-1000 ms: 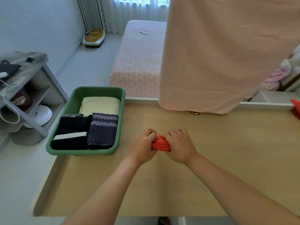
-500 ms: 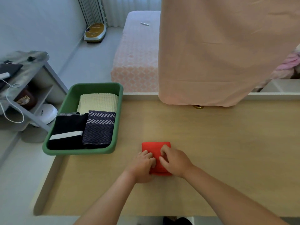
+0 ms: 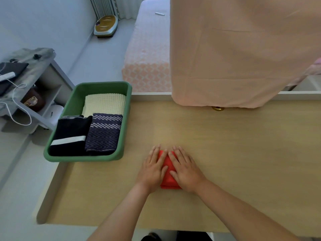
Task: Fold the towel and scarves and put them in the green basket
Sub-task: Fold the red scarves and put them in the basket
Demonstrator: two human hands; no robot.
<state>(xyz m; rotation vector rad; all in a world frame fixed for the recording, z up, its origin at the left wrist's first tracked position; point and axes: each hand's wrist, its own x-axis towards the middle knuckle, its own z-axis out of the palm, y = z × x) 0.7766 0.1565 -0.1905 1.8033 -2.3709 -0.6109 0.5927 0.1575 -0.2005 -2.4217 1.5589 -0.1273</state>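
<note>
Left hand (image 3: 152, 169) and right hand (image 3: 185, 171), fingers flat, press folded red cloth scarf (image 3: 168, 173) on wooden table (image 3: 243, 145), right of green plastic basket (image 3: 127, 108).

Red scarf (image 3: 169, 182) — folded small, flat — lies right of the green basket (image 3: 79, 159) (part-filled).

No legible text anywhere, brown jar's label (image 3: 31, 101) — too blurred to read
</note>
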